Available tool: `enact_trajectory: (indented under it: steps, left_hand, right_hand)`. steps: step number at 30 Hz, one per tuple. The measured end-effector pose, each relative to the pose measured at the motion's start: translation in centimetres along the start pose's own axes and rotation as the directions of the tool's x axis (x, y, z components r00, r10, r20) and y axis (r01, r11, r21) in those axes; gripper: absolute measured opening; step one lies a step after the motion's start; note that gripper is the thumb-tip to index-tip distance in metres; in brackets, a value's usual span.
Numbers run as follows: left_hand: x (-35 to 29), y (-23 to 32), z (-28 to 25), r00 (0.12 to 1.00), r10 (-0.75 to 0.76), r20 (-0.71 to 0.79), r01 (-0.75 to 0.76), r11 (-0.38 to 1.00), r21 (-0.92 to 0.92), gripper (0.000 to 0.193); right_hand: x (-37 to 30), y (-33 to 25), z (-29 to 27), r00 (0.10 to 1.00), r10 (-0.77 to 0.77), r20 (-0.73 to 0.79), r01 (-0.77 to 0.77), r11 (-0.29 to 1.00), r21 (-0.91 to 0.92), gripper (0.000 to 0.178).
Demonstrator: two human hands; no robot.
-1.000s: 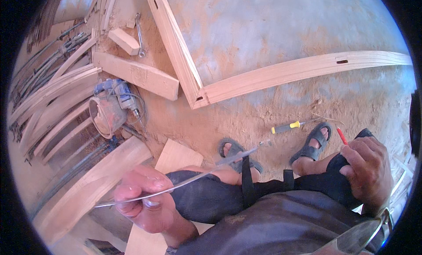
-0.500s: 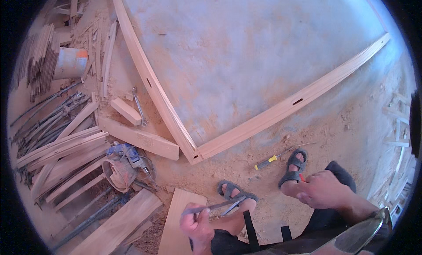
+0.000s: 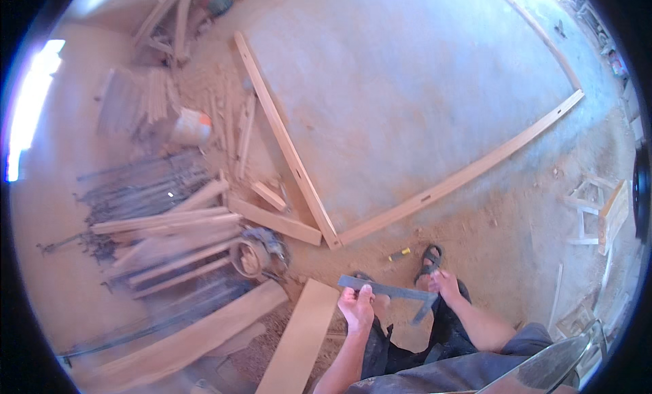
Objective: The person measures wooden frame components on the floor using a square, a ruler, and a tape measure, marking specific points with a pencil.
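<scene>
A grey metal carpenter's square [image 3: 387, 289] with an L shape is held out above my knees. My left hand [image 3: 358, 309] is closed on its long blade near the left end, thumb on top. Its other leg points down between my legs. My right hand [image 3: 447, 285] is closed beside the square's corner, over my right knee; what its fingers hold is too small to make out. On the floor ahead of my feet lies a yellow and black screwdriver [image 3: 399, 255]. Beyond it, two long mortised timbers, a left one [image 3: 282, 136] and a right one [image 3: 468, 173], meet at a corner.
A plank [image 3: 299, 340] lies beside my left leg. Left of it are a blue power drill [image 3: 277, 248], a bucket [image 3: 250, 258], stacked boards and metal clamps [image 3: 149, 190]. A white pail [image 3: 193, 128] stands farther back. Wooden frames [image 3: 591, 211] stand at right.
The view has swung left and up. The square has turned to show its flat face and L shape. My right hand has come in beside its corner; the red thing at that hand no longer shows.
</scene>
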State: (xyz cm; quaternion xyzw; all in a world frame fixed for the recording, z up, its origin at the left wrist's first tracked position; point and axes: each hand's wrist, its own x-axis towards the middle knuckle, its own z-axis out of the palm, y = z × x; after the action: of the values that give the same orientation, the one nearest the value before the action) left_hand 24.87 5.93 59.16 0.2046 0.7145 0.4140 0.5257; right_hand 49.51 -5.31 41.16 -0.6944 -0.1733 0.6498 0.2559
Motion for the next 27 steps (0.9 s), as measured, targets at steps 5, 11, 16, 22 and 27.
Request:
enact_trajectory:
  steps: [5, 11, 16, 22, 27]
  left_hand:
    - [-4.4, 10.9, 2.4, 0.998, 0.065, -0.021, -0.066, 0.995, -0.070, 0.007]
    - [-2.7, 17.5, 5.2, 0.996, 0.036, -0.081, -0.059, 0.953, -0.297, 0.007]
    - [3.5, 21.4, 6.6, 0.991, -0.044, -0.124, -0.019, 0.885, -0.465, 0.010]
    - [15.7, 27.0, 11.5, 0.977, -0.211, -0.024, 0.172, 0.855, -0.489, 0.011]
    - [23.5, 38.8, 14.7, 0.965, -0.243, 0.100, 0.260, 0.823, -0.504, 0.008]
  right_hand:
    - [-8.6, -12.7, -0.7, 0.993, 0.090, 0.080, -0.117, 0.879, 0.462, 0.047]
    - [-10.1, -25.2, -0.9, 0.988, -0.089, 0.129, -0.013, 0.774, 0.633, 0.047]
    - [-6.9, -34.9, 0.6, 0.979, -0.182, 0.089, 0.096, 0.802, 0.589, 0.041]
    - [-0.4, -47.2, 1.6, 0.962, -0.209, -0.174, 0.254, 0.922, 0.294, 0.025]
    - [2.1, -60.7, 4.5, 0.911, -0.324, -0.253, 0.329, 0.944, -0.026, 0.017]
